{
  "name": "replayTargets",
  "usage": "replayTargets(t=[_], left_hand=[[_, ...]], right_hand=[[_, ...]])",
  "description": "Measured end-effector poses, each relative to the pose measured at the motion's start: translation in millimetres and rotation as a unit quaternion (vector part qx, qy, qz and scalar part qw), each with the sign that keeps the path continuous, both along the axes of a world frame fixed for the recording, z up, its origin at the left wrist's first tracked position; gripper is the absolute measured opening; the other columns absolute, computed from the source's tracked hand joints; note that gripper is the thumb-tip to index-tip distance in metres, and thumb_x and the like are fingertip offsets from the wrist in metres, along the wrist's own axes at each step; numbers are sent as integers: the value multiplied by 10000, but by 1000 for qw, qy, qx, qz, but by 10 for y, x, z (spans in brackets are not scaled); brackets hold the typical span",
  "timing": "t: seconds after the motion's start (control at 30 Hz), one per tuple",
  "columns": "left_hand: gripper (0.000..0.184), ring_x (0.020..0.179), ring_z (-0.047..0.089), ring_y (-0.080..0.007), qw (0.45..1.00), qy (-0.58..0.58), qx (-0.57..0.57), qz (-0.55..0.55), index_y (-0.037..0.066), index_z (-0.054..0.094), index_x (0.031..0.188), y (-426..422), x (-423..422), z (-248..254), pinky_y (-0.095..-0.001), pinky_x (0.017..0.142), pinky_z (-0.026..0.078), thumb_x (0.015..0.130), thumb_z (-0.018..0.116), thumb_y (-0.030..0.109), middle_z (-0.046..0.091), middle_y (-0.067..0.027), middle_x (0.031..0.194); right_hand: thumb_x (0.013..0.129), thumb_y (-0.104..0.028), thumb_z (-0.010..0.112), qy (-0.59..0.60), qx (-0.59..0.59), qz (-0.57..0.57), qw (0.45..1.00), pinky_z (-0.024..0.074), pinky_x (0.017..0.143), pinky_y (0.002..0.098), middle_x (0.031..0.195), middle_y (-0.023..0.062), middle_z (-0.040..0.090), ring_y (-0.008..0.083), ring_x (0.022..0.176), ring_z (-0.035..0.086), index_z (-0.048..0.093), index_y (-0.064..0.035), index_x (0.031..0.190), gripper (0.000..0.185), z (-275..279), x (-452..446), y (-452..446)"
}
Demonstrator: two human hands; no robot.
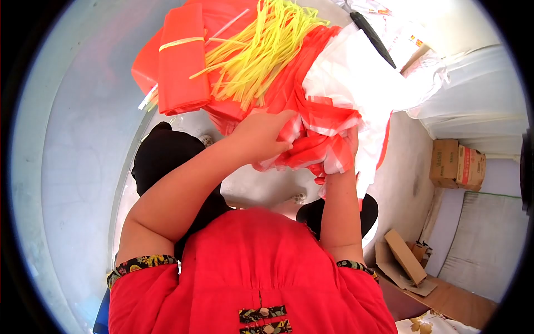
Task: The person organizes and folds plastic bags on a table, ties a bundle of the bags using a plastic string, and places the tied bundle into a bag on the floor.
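Observation:
My left hand (265, 135) is at the near edge of a heap of thin red and white plastic (325, 131), its thumb and fingers closed on a fold of it. My right hand (352, 146) is mostly hidden under the same plastic, with only part of it showing above the wrist. Beyond my left hand lies a bunch of yellow strips (261, 53), spread over red sheeting. A folded red bundle (182, 69) with a yellow tie round it lies to the left of the strips.
A long black object (372, 40) lies on white plastic at the upper right. Cardboard boxes (457, 165) stand by the right wall. Opened cardboard pieces (405, 261) lie at the lower right. My knees in black are below the heap.

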State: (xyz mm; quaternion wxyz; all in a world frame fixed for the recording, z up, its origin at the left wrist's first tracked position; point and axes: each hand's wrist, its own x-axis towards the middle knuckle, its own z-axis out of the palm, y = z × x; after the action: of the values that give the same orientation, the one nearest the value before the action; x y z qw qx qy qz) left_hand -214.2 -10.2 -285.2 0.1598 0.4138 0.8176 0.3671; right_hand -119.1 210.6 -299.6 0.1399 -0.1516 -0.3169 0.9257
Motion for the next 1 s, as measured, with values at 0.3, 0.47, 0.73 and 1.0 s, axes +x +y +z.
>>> replayTargets(t=[0.3, 0.47, 0.73, 1.0], left_hand=[[467, 818, 684, -148, 902, -394, 138, -114, 35, 529, 1427, -13, -108, 97, -320, 743, 553, 981, 631, 127, 684, -92, 952], [372, 896, 672, -234, 959, -227, 154, 68, 31, 626, 1310, 31, -199, -277, -378, 828, 548, 991, 628, 222, 673, -125, 1026], [267, 1051, 643, -344, 997, -64, 29, -14, 72, 726, 1158, -24, -64, -115, -397, 918, 521, 947, 694, 233, 644, -169, 1091], [241, 919, 717, -282, 983, -180, -4, -39, 45, 735, 1116, -5, -80, -70, -385, 824, 554, 924, 708, 188, 737, -155, 964]], right_hand=[[1112, -406, 436, 10, -33, 17, 999, 506, 1087, 523, 1426, 183, 589, 358, 1273, 601, 533, -25, 1397, 486, -79, 19, 74], [1105, -371, 461, 4, 2, -11, 1000, 484, 1105, 482, 1436, 165, 583, 333, 1294, 581, 527, -26, 1414, 467, -68, -6, 38], [1109, -377, 463, -8, 0, -5, 1000, 495, 1078, 431, 1407, 137, 596, 293, 1267, 591, 532, -31, 1410, 464, -81, 15, 56], [1104, -383, 480, -37, 48, 29, 998, 521, 1022, 430, 1360, 125, 622, 284, 1216, 613, 545, -27, 1387, 459, 95, 70, -42]])
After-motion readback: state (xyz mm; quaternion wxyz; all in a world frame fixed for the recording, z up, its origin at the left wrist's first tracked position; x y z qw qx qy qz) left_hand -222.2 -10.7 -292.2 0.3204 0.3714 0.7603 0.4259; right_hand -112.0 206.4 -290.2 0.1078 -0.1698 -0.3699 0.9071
